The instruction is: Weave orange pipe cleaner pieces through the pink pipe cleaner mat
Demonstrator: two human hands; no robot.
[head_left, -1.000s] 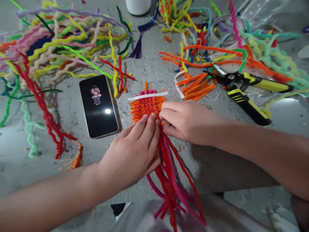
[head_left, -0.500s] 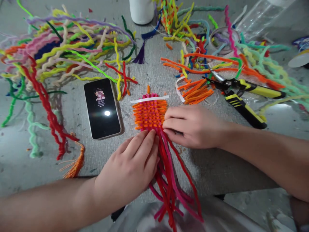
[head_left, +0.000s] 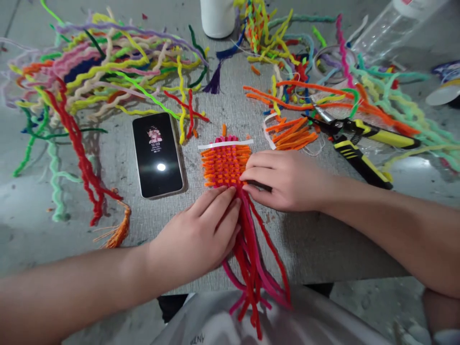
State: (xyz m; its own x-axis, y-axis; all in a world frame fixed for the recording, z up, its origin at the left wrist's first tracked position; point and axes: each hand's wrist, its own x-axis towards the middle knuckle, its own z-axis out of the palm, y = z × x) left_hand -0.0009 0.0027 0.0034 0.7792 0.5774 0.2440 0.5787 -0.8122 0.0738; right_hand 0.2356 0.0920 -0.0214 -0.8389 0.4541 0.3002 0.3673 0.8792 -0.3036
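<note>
A woven patch of orange and pink pipe cleaners (head_left: 225,163) lies on the table, crossed near its top by a narrow white strip (head_left: 226,143). Long red and pink pipe cleaners (head_left: 257,258) trail from its lower end over the table edge. My left hand (head_left: 203,230) is closed, its fingertips pressed together on the patch's lower edge where the strands come out. At the lower right corner, my right hand (head_left: 283,179) pinches the weave with curled fingers. The exact strands under the fingertips are hidden.
Left of the patch lies a phone (head_left: 158,155), with a heap of coloured pipe cleaners (head_left: 108,67) beyond. Yellow-black pliers (head_left: 355,139) rest at right near cut orange pieces (head_left: 294,134). A white bottle (head_left: 217,19) and a clear bottle (head_left: 388,28) stand or lie behind.
The view has shifted slightly, moving the left-side things a little right and up. Both hands keep nearly the same places on the weave.
</note>
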